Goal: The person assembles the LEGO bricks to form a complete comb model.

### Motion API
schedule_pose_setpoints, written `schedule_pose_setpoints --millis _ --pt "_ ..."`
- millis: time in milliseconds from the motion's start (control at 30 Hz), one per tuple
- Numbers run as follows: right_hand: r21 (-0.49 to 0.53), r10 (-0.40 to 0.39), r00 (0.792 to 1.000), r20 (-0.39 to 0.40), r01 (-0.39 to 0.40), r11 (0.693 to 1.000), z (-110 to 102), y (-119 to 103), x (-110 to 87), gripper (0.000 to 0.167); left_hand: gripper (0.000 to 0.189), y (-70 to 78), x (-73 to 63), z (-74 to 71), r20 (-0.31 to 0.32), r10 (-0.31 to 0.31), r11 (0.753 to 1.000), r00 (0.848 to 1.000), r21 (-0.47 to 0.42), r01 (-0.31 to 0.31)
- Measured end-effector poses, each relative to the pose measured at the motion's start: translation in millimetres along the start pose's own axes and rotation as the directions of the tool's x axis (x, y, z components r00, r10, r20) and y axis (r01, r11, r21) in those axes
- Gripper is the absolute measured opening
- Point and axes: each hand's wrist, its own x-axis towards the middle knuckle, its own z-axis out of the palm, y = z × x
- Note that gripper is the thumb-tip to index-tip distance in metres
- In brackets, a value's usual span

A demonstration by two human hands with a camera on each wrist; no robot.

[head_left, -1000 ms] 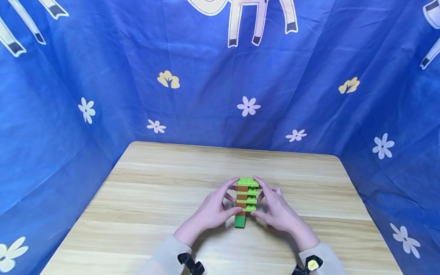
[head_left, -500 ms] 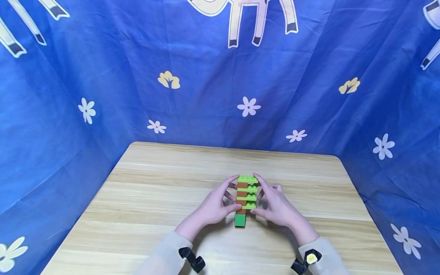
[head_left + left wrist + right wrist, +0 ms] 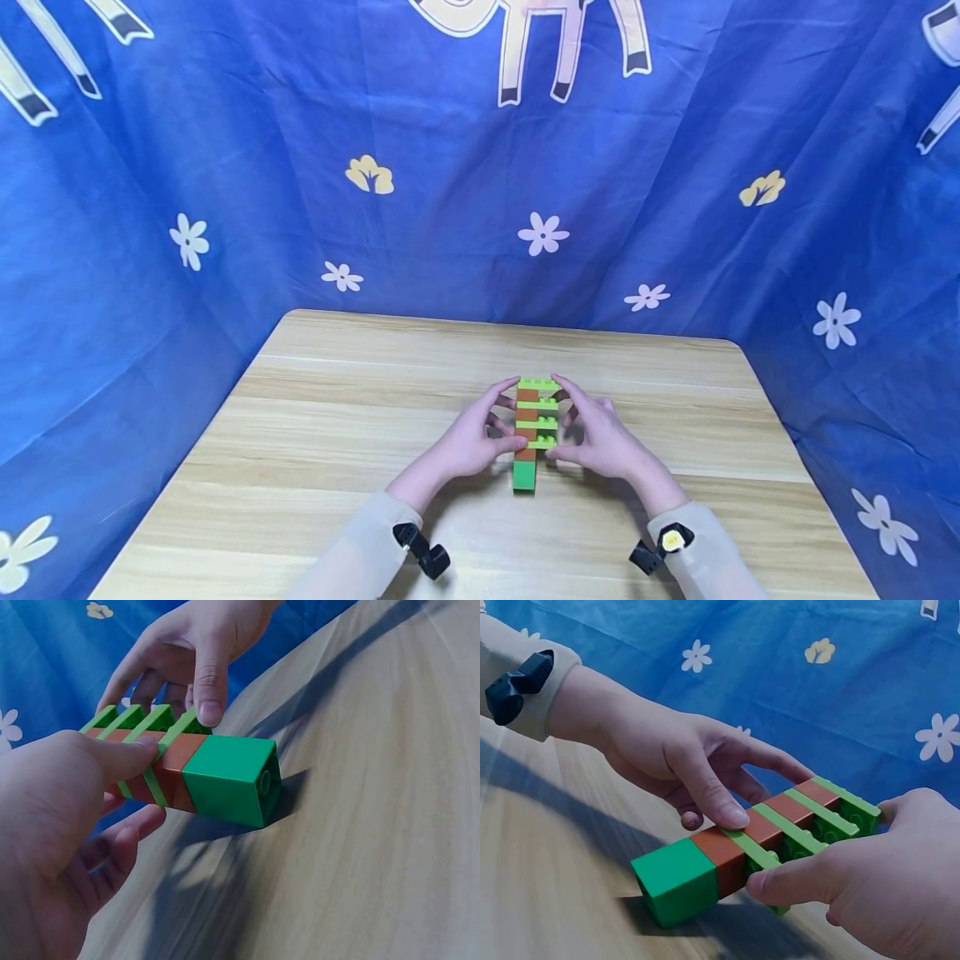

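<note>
A tower of toy building bricks (image 3: 527, 414) is held between both hands in the head view. At its foot is a dark green brick (image 3: 229, 766); above it, brown bricks (image 3: 789, 811) alternate with longer light green plates whose studded ends jut to the right. The tower tilts, and the foot brick's hollow underside shows in the left wrist view. My left hand (image 3: 474, 439) grips the left side, thumb across the front at the lowest plate, index finger at the top. My right hand (image 3: 603, 440) holds the plates' right ends between thumb and index finger.
The wooden table (image 3: 300, 433) spreads out around the hands. A blue cloth (image 3: 450, 233) printed with flowers and animal legs hangs behind and at both sides. Black wrist devices (image 3: 422, 550) sit on both light sleeves.
Both hands have shifted slightly upward in the head view with the tower. The tower has tipped its top away, so its stud tops show less and the green foot brick's front shows more.
</note>
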Motion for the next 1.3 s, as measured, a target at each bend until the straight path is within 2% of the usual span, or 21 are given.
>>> schedule_pose_setpoints --millis 100,267,467,567,867,1100,1300 --pt "0.031 0.04 0.999 0.02 -0.041 0.999 -0.1 4.9 3.0 0.117 0.095 -1.5 2.8 0.1 -0.003 -0.01 1.0 1.0 -0.013 0.01" --pt "0.064 0.058 0.997 0.051 -0.061 0.996 -1.2 8.7 8.6 0.115 0.094 -3.5 6.3 -0.5 0.002 -0.047 0.997 0.999 -0.064 0.047" --pt "0.105 0.068 0.995 0.067 -0.075 0.992 -0.1 15.0 14.3 0.114 0.094 -5.3 10.8 -1.5 0.021 -0.113 0.978 0.993 -0.176 0.115" --pt "0.124 0.074 0.994 0.077 -0.083 0.989 1.6 19.5 17.4 0.113 0.093 -8.0 13.2 -2.4 0.029 -0.135 0.97 0.99 -0.2 0.138" --pt "0.209 0.104 0.985 0.137 -0.131 0.969 8.2 32.3 21.9 0.114 0.089 -14.8 18.8 -2.9 0.032 -0.175 0.971 0.984 -0.159 0.177" --pt "0.212 0.079 0.988 0.136 -0.107 0.971 12.2 38.8 23.8 0.111 0.086 -18.0 20.4 -2.1 0.028 -0.198 0.97 0.98 -0.138 0.2" --pt "0.197 0.099 0.984 0.15 -0.128 0.972 12.4 40.4 25.2 0.108 0.084 -17.1 22.1 -1.4 0.026 -0.239 0.964 0.971 -0.112 0.24"
